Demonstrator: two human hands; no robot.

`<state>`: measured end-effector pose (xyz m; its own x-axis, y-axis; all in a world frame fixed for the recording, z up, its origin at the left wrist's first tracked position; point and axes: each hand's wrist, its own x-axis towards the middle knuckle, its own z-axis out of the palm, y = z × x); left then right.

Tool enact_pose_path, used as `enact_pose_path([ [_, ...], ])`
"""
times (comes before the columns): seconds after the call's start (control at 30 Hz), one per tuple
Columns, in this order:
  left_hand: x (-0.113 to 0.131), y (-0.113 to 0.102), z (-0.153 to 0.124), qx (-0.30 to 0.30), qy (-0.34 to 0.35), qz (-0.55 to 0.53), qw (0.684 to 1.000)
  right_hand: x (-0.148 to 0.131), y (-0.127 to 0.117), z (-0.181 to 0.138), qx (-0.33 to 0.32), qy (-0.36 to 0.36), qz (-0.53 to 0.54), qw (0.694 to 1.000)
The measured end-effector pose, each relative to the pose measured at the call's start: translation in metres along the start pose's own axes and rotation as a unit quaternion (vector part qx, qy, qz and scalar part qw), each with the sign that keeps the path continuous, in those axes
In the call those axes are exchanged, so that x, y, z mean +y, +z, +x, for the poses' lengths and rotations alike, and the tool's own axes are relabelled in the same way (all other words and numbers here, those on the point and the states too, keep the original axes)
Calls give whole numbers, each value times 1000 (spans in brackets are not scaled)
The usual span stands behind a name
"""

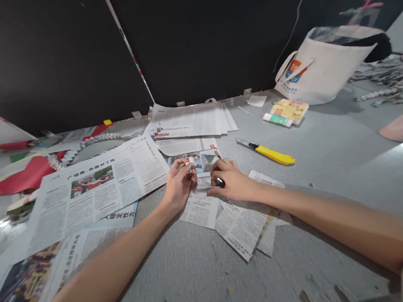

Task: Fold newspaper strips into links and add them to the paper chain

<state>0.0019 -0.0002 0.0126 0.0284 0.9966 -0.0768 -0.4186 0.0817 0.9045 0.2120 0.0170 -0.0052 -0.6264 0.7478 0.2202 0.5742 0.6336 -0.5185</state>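
Note:
My left hand (180, 186) is closed, thumb and fingertips pinching a small whitish folded piece of paper (192, 162). Just across from it, my right hand (231, 181) is bent with its fingers curled in; something dark shows inside the curl, and what they grip is hidden. Both hands hover low over cut newspaper pieces (201, 211). More newspaper cuttings (242, 228) overlap under my right wrist. A strip of newspaper with coloured photos (201, 160) lies just beyond my fingers. To the right rests a yellow utility knife (273, 154), its blade end pointing away to the left.
Large newspaper sheets (132, 178) spread over the left of the grey table (187, 283). A stack of paper (187, 121) lies by the black panel (210, 38). A white bag (326, 66) stands at back right beside a yellow packet (291, 110). A braided paper chain (74, 151) lies left.

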Motion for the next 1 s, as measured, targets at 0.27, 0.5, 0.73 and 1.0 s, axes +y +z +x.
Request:
enact_pose_path([
  [0.27, -7, 1, -3, 69, 64, 71, 993, 10, -3, 1, 145, 36, 160, 976],
  [0.5, -16, -3, 2, 105, 112, 131, 979, 12, -8, 3, 238, 132, 308, 912],
  [0.73, -14, -1, 4, 68, 63, 152, 984, 3, -11, 0, 269, 90, 320, 904],
  [1.0, -8, 1, -5, 36, 10, 238, 971, 3, -11, -5, 246, 46, 264, 932],
])
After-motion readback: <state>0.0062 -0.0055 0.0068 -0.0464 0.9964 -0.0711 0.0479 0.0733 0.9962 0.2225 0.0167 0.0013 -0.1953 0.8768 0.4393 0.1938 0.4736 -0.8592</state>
